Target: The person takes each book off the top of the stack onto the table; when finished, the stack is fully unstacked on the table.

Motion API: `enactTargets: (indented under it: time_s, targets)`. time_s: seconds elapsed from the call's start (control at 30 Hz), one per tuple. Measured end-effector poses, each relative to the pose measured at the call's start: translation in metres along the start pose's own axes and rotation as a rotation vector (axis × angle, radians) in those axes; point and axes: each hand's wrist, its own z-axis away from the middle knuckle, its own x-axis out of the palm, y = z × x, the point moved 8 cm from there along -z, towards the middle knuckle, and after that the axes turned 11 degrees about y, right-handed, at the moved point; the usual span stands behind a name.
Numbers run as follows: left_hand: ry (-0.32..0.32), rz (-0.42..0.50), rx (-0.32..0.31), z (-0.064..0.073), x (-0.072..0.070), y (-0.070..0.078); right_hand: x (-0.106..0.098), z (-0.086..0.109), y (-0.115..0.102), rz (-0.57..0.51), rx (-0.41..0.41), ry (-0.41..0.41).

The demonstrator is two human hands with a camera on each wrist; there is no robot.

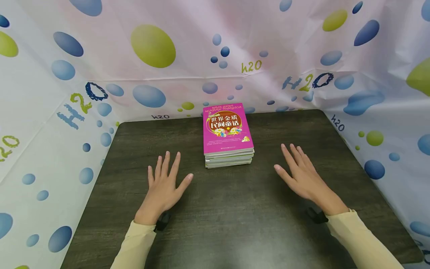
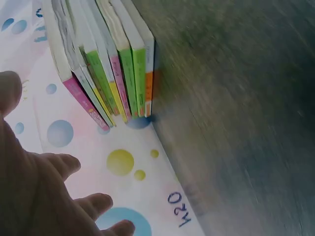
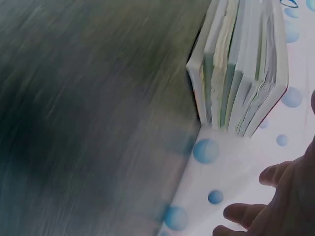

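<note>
A stack of books (image 1: 228, 129) lies on the dark table near its back edge, the top one with a pink cover and a brown oval behind its title. In the left wrist view the stack's spines (image 2: 127, 81) show green, pink, yellow and orange; in the right wrist view its pale page edges (image 3: 241, 73) face the camera. My left hand (image 1: 162, 190), fingers spread, is to the left and in front of the stack, apart from it. To the right, my right hand (image 1: 302, 177) has its fingers extended and holds nothing.
The dark wood-grain table (image 1: 231, 216) extends around the hands and the stack. A white sheet (image 1: 188, 45) with blue and green dots and "H2O" lettering hangs behind and along the sides. Dark straps with small devices (image 1: 163, 220) sit at both wrists.
</note>
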Motion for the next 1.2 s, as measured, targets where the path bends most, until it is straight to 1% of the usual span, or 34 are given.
enactTargets:
  time_s: [0.1, 0.2, 0.27, 0.37, 0.47, 0.57, 0.7, 0.8, 0.93, 1.07, 1.2]
  targets:
    - [-0.03, 0.082, -0.009, -0.008, 0.001, 0.004, 0.006, -0.01, -0.011, -0.145, -0.007, -0.049]
    - [-0.061, 0.189, -0.024, -0.018, 0.003, 0.009, 0.014, -0.021, -0.023, -0.324, -0.016, -0.093]
    - [-0.086, 0.259, -0.04, -0.026, 0.006, 0.012, 0.02, -0.028, -0.03, -0.425, -0.007, -0.119]
    - [-0.109, 0.355, -0.07, -0.038, 0.011, 0.018, 0.029, -0.036, -0.037, -0.539, 0.035, -0.134]
    - [-0.12, 0.417, -0.101, -0.05, 0.017, 0.028, 0.036, -0.044, -0.042, -0.648, 0.102, -0.131]
    - [-0.127, 0.478, -0.153, -0.061, 0.026, 0.038, 0.044, -0.052, -0.048, -0.744, 0.154, -0.128]
    - [-0.126, 0.572, -0.231, -0.073, 0.039, 0.048, 0.056, -0.06, -0.052, -0.875, 0.221, -0.156]
    - [-0.113, 0.612, -0.254, -0.08, 0.046, 0.052, 0.065, -0.063, -0.054, -0.992, 0.255, -0.185]
    - [-0.083, 0.625, -0.245, -0.088, 0.052, 0.055, 0.074, -0.067, -0.059, -1.117, 0.269, -0.201]
    - [-0.046, 0.618, -0.25, -0.096, 0.056, 0.056, 0.079, -0.073, -0.065, -1.182, 0.263, -0.194]
    - [-0.016, 0.604, -0.279, -0.099, 0.057, 0.055, 0.082, -0.078, -0.068, -1.227, 0.251, -0.182]
